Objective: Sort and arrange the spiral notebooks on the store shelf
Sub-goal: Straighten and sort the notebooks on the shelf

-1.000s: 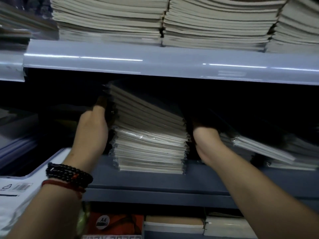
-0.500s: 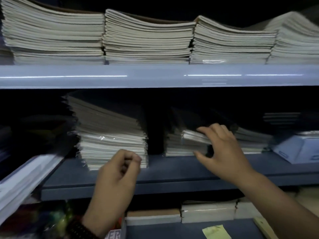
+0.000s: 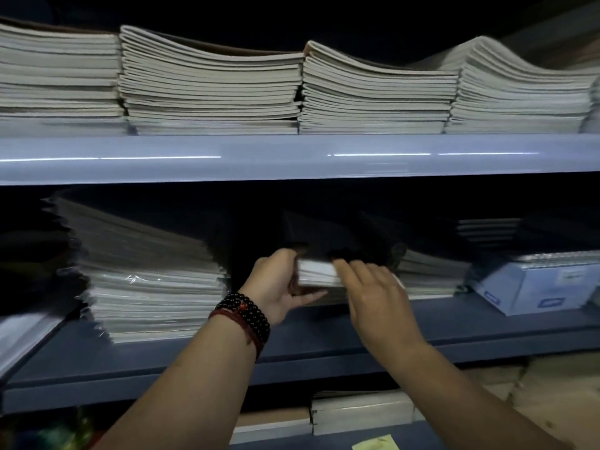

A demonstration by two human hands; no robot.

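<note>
On the middle shelf [image 3: 324,332] a small stack of dark-covered spiral notebooks [image 3: 319,272] sits between my hands. My left hand [image 3: 279,284], with bead bracelets at the wrist, grips the stack's left end, thumb below and fingers over the top. My right hand [image 3: 373,293] lies over the stack's right part with straight fingers touching it. A tall leaning stack of plastic-wrapped notebooks [image 3: 146,271] stands to the left. A lower stack [image 3: 431,271] lies just right of my right hand.
The upper shelf [image 3: 292,157] carries several piles of thin exercise books [image 3: 211,82]. A pale blue box [image 3: 539,284] sits at the right of the middle shelf. Below are more packs [image 3: 360,414] and a yellow note [image 3: 376,444]. Dark items crowd the far left.
My left hand has moved right from in front of the tall stack to grip the small stack's left end. My right hand has settled on that stack. The view moved slightly.
</note>
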